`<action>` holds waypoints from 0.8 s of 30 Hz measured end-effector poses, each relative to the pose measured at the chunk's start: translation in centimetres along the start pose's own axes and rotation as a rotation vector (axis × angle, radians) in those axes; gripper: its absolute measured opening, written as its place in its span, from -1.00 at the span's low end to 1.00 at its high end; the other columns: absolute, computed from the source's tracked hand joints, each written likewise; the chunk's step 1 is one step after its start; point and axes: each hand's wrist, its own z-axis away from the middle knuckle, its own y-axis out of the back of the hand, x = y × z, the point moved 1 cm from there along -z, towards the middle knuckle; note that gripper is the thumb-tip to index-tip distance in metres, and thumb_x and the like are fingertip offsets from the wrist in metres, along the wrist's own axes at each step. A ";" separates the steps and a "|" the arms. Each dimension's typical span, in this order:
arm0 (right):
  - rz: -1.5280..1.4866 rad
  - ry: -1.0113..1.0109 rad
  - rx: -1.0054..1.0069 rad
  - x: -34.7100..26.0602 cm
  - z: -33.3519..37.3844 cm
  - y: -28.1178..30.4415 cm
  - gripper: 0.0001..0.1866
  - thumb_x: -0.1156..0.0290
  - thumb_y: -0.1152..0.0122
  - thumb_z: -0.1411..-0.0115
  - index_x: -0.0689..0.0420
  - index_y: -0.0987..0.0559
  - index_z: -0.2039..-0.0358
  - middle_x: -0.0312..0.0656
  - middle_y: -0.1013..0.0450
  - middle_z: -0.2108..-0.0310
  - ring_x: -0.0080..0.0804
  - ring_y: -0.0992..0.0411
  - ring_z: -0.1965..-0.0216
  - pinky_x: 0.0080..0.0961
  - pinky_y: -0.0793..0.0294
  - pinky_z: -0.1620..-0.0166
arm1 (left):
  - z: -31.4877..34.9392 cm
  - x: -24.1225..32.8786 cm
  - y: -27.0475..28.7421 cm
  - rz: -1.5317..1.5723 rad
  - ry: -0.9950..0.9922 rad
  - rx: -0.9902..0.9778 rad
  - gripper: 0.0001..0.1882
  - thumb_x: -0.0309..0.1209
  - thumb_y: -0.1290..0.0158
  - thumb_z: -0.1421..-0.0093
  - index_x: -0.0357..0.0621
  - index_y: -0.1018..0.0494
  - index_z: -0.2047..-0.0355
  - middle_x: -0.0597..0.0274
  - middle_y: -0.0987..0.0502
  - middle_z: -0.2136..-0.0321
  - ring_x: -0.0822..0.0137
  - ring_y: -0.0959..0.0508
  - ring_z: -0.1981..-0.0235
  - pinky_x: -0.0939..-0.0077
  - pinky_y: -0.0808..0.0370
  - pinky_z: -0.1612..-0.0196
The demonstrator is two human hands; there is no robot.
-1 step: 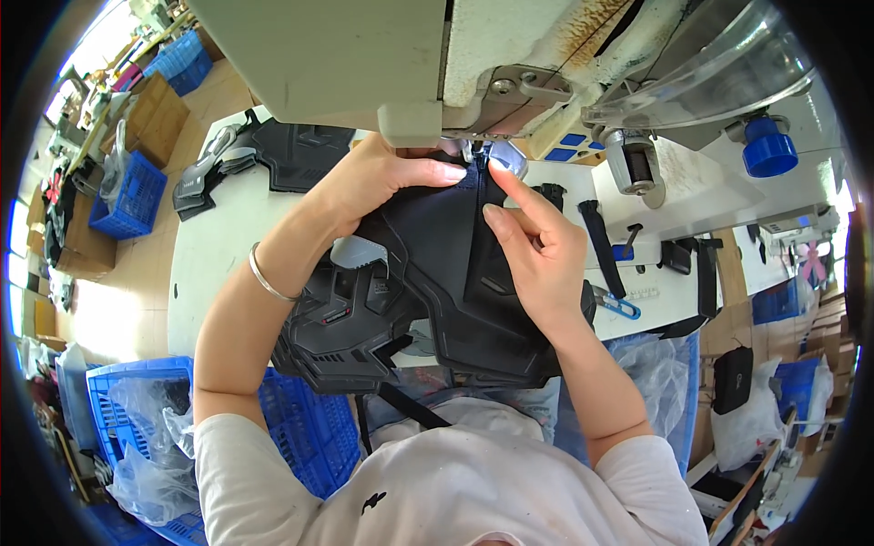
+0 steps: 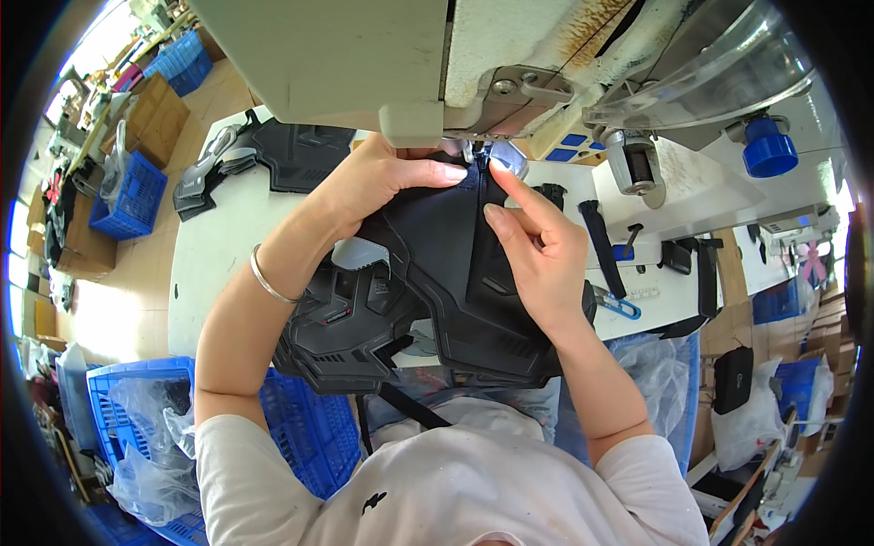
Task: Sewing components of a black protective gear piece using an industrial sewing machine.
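A black moulded panel [image 2: 437, 246] with raised ribs lies under the sewing machine head [image 2: 355, 64], its upper end at the presser foot [image 2: 475, 153]. A dark strip runs down it from the needle area. My left hand [image 2: 396, 173] presses its thumb on the panel just left of the foot; its other fingers are largely hidden. On the right, my right hand [image 2: 542, 241] sets its index fingertip close beside the foot, its thumb on the panel's strip and the remaining fingers curled. More black moulded pieces [image 2: 341, 309] hang together at the panel's left, over the table edge.
Further black and grey pieces [image 2: 296, 150] lie on the white table [image 2: 209, 264] at left. Right of my hand are a blue cutter [image 2: 619, 305] and black straps [image 2: 601, 246]. Blue crates [image 2: 309, 428] with plastic bags stand below left; a clear guard [image 2: 710, 82] overhangs at upper right.
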 end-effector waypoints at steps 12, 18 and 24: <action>0.009 -0.043 -0.100 -0.3 -1.5 1.0 -0.59 0.46 -0.24 -0.21 0.08 -0.51 -0.10 -0.25 -0.54 0.55 -0.76 -0.33 0.53 -0.71 -0.36 0.40 | -0.4 -0.3 0.0 0.057 -0.015 0.031 -0.76 -0.45 -0.20 -0.07 -0.33 -0.56 0.25 0.21 -0.60 0.36 0.46 -0.58 0.36 0.63 -0.52 0.25; -0.036 -0.069 -0.112 -0.5 -1.7 0.9 -0.58 0.45 -0.23 -0.22 0.08 -0.49 -0.11 -0.27 -0.51 0.57 -0.72 -0.30 0.59 -0.69 -0.34 0.45 | -0.3 -0.2 -0.1 0.064 -0.007 0.085 -0.76 -0.45 -0.20 -0.06 -0.34 -0.57 0.26 0.22 -0.59 0.34 0.44 -0.56 0.29 0.58 -0.50 0.15; -0.012 -0.054 -0.122 -0.5 -2.1 0.8 -0.59 0.44 -0.22 -0.22 0.09 -0.50 -0.10 -0.27 -0.52 0.57 -0.72 -0.31 0.59 -0.68 -0.35 0.45 | -0.1 0.1 -0.3 0.117 0.010 0.116 -0.81 -0.50 -0.18 -0.07 -0.32 -0.59 0.30 0.25 -0.57 0.33 0.42 -0.53 0.24 0.58 -0.44 0.08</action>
